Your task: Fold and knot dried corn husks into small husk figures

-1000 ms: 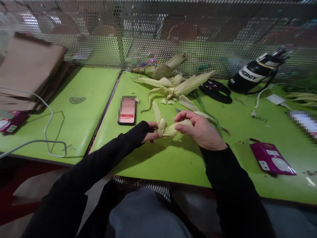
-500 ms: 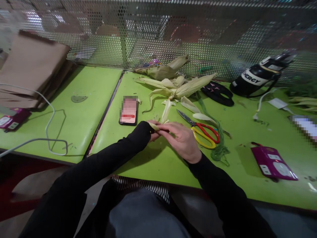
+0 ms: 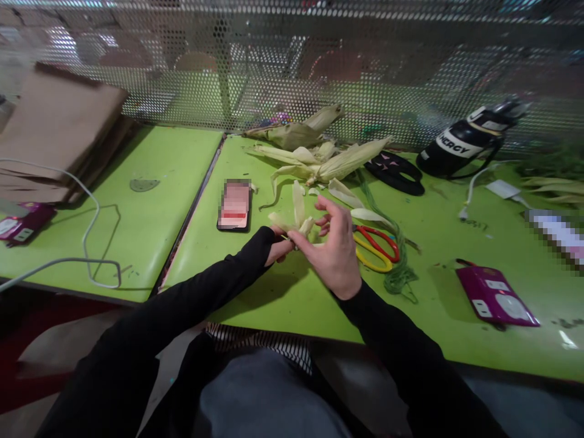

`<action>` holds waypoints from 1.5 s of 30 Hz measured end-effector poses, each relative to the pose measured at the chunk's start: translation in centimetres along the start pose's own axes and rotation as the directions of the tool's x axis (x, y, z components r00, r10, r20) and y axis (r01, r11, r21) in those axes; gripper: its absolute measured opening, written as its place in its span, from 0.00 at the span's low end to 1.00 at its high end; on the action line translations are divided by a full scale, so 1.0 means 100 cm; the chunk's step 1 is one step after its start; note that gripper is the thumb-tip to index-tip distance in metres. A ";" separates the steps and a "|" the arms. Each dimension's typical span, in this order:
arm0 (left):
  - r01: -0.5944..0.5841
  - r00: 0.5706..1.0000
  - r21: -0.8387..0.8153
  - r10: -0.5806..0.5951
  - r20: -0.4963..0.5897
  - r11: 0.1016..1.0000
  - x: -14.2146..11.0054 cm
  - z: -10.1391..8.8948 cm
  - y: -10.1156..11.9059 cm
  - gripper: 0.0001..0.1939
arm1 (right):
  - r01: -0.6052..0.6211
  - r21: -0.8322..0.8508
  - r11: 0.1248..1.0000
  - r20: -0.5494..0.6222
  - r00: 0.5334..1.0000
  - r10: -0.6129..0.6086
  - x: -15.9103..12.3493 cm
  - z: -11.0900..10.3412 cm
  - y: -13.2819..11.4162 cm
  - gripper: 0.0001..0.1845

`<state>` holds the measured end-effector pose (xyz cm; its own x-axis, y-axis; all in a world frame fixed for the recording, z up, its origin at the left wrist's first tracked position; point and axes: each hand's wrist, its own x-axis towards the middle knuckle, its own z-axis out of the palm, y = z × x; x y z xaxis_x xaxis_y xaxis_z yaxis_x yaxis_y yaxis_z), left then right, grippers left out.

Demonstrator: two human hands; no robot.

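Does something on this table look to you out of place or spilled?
I see no obvious spill. The green string lies in a loose tangle beside the scissors, with husk strips scattered nearby, so that area looks untidy.

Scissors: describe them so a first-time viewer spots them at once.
On the green table, look just right of the person's right hand, which hides most of the blades. There the scissors lie beside a tangle of green string. One red handle loop and one yellow set them apart from the string and pale husk strips.
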<state>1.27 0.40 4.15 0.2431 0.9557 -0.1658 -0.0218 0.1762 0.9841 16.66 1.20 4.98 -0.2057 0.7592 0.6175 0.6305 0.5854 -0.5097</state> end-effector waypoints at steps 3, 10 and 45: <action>0.058 0.996 -0.108 -0.050 0.067 0.992 -0.001 -0.001 0.003 0.03 | -0.075 0.092 0.993 0.059 0.996 0.070 0.001 0.000 0.001 0.28; 0.085 0.996 -0.324 -0.067 0.065 0.942 0.000 0.002 0.001 0.09 | -0.174 0.300 0.938 0.103 0.983 0.149 0.001 -0.003 -0.001 0.11; 0.200 0.975 -0.554 -0.218 0.034 0.808 -0.003 0.007 0.004 0.04 | 0.290 0.097 0.952 0.105 0.948 -0.299 0.001 0.003 0.016 0.10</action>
<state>1.92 0.05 4.68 0.2749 0.8856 -0.3743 -0.5066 0.4643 0.7265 17.44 2.34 4.03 -0.4619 0.5747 0.6756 0.4678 0.8050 -0.3649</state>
